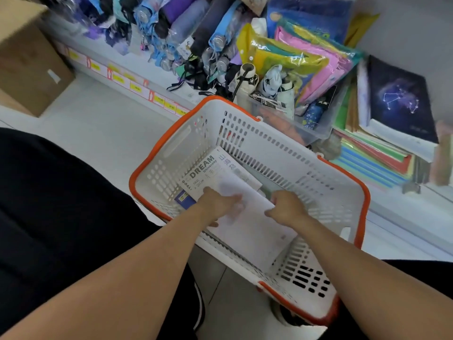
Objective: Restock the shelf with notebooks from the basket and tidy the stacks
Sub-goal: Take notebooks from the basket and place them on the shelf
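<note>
Shop floor beside a low shelf [137,69], basket [247,136] at our knees.
We grip a white notebook [255,224] inside it, left hand [218,204] and right hand [286,207] curled around its edges.

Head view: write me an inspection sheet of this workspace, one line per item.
Surface: pale floor; white shelf at right.
Job's things: white basket with orange rim holds a blank white notebook over a DREAM University notebook; constellation notebook tops the shelf stack.
Clutter: folded umbrellas, plastic folders, clear bin.
Grippers: left hand and right hand both grip the blank white notebook.
Cables: nothing seen.
Surroundings: cardboard box at left; yellow price tags along the shelf edge.
</note>
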`<state>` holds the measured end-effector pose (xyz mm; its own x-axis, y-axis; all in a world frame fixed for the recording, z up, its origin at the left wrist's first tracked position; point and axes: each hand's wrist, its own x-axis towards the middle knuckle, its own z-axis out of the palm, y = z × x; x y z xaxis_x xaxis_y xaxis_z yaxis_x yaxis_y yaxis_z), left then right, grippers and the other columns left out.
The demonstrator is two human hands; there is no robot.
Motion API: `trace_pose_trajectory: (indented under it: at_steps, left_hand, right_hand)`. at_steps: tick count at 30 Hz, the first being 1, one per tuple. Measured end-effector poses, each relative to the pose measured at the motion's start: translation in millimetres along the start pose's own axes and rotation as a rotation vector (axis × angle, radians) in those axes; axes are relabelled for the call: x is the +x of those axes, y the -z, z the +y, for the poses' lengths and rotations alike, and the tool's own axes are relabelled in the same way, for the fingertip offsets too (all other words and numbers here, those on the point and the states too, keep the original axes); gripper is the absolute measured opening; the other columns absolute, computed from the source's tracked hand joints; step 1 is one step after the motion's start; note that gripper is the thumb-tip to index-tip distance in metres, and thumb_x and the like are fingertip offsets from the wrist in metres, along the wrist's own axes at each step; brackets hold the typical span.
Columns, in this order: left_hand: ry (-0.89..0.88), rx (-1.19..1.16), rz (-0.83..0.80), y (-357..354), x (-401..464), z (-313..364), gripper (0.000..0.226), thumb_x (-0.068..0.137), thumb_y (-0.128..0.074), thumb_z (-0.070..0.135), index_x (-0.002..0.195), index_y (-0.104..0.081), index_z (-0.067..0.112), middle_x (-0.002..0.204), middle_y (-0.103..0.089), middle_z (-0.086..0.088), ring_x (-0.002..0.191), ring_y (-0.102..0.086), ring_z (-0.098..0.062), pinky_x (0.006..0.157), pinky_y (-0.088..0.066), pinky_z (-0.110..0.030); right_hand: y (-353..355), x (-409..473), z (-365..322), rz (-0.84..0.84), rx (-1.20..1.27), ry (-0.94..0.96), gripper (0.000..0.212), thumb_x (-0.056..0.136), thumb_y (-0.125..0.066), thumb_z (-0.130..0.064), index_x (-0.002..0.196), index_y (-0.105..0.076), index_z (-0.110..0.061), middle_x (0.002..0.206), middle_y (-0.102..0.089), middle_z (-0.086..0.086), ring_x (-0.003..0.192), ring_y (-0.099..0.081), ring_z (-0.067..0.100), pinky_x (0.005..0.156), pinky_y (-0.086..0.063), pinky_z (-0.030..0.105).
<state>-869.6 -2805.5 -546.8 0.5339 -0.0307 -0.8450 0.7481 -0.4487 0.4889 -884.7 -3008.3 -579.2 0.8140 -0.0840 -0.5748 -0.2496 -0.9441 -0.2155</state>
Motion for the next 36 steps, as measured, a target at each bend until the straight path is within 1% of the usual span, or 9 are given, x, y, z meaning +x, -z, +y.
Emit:
trace_pose_trajectory:
  at_steps: [4, 7, 10, 12, 16, 20, 23, 31, 36]
  left_hand:
    - [0.09, -0.299, 0.026, -5.3, -12.4, 14.0, 0.083, 0.077, -0.07, 0.051, 0.135, -0.016, 0.024, 0.115, -0.055, -0.01, 0.101, -0.061, -0.034, 0.071, -0.055, -0.04]
    - [0.009, -0.383, 0.211, 2.5, -6.1, 16.1, 0.076, 0.083, -0.045, 0.024, 0.15, -0.01, 0.016, 0.143, -0.044, -0.012, 0.126, -0.047, -0.034, 0.101, -0.042, -0.039]
    - [-0.205, -0.111, 0.31, 10.2, -12.1, 14.1, 0.088, 0.091, -0.046, 0.006, 0.153, 0.013, 0.023, 0.124, -0.057, -0.007, 0.111, -0.058, -0.029, 0.094, -0.05, -0.038]
    - [-0.341, 0.01, 0.321, 15.1, -18.4, 13.9, 0.084, 0.089, -0.046, 0.0, 0.155, -0.002, 0.028, 0.106, -0.063, -0.004, 0.09, -0.062, -0.026, 0.078, -0.053, -0.035]
    - [-0.333, 0.242, 0.419, 26.2, -11.4, 4.0, 0.048, 0.087, -0.048, -0.001, 0.135, -0.05, 0.008, 0.117, -0.064, -0.016, 0.108, -0.06, -0.031, 0.086, -0.05, -0.031]
    - [-0.221, 0.2, 0.473, 34.0, -7.0, -5.8, 0.043, 0.089, -0.052, -0.001, 0.132, -0.05, 0.002, 0.127, -0.059, -0.014, 0.117, -0.055, -0.03, 0.079, -0.038, -0.024]
    - [-0.19, 0.188, 0.468, 39.4, -5.3, -12.1, 0.042, 0.087, -0.056, 0.001, 0.129, -0.052, 0.005, 0.127, -0.06, -0.012, 0.117, -0.056, -0.03, 0.078, -0.038, -0.023]
    - [-0.236, 0.101, 0.393, 41.4, -9.1, -8.4, 0.054, 0.086, -0.059, 0.005, 0.137, -0.042, 0.004, 0.133, -0.054, -0.012, 0.124, -0.05, -0.029, 0.095, -0.041, -0.026]
    - [-0.263, -0.062, 0.326, 40.7, -22.3, 3.7, 0.065, 0.085, -0.06, 0.008, 0.147, -0.039, 0.013, 0.142, -0.05, -0.008, 0.128, -0.05, -0.027, 0.101, -0.045, -0.03]
  right_hand:
    - [44.0, -29.7, -70.3, -0.514, 0.322, 0.22, 0.027, 0.084, -0.072, -0.014, 0.071, -0.049, -0.017, 0.07, -0.048, -0.002, 0.06, -0.051, 0.011, 0.052, -0.046, 0.025]
    - [50.5, -32.5, -71.8, -0.792, 0.671, 0.121, 0.022, 0.091, -0.07, -0.028, 0.101, -0.064, -0.01, 0.105, -0.068, 0.001, 0.095, -0.071, 0.023, 0.071, -0.059, 0.036]
    - [22.6, -1.4, -27.6, -0.286, 0.72, -0.162, 0.039, 0.091, -0.068, -0.035, 0.117, -0.063, -0.006, 0.125, -0.066, 0.014, 0.101, -0.068, 0.029, 0.09, -0.057, 0.048]
    - [-1.0, 13.4, -1.5, -0.013, 0.5, -0.239, 0.062, 0.085, -0.075, -0.034, 0.136, -0.051, -0.008, 0.141, -0.053, 0.013, 0.12, -0.057, 0.028, 0.103, -0.048, 0.045]
    - [-16.4, 37.5, -2.4, -0.038, 0.716, -0.239, 0.082, 0.081, -0.08, -0.029, 0.147, -0.035, -0.008, 0.145, -0.045, 0.005, 0.122, -0.05, 0.022, 0.101, -0.044, 0.034]
    - [-16.5, 74.4, -23.8, -0.068, 0.553, -0.209, 0.058, 0.077, -0.083, -0.029, 0.126, -0.06, -0.01, 0.122, -0.067, 0.004, 0.096, -0.068, 0.021, 0.08, -0.056, 0.032]
    - [-16.4, 85.9, -35.4, -0.073, 0.339, -0.19, 0.051, 0.079, -0.082, -0.031, 0.12, -0.064, -0.009, 0.112, -0.069, 0.006, 0.086, -0.065, 0.02, 0.059, -0.045, 0.024]
    - [72.9, 45.9, -53.4, -0.011, -0.029, 0.211, 0.045, 0.098, -0.058, -0.018, 0.142, -0.049, -0.01, 0.145, -0.05, 0.012, 0.128, -0.051, 0.029, 0.102, -0.039, 0.031]
    - [178.6, -31.5, -49.5, 0.104, 0.242, 0.237, 0.034, 0.099, -0.055, -0.008, 0.13, -0.057, -0.02, 0.124, -0.06, -0.005, 0.104, -0.058, 0.014, 0.076, -0.049, 0.01]
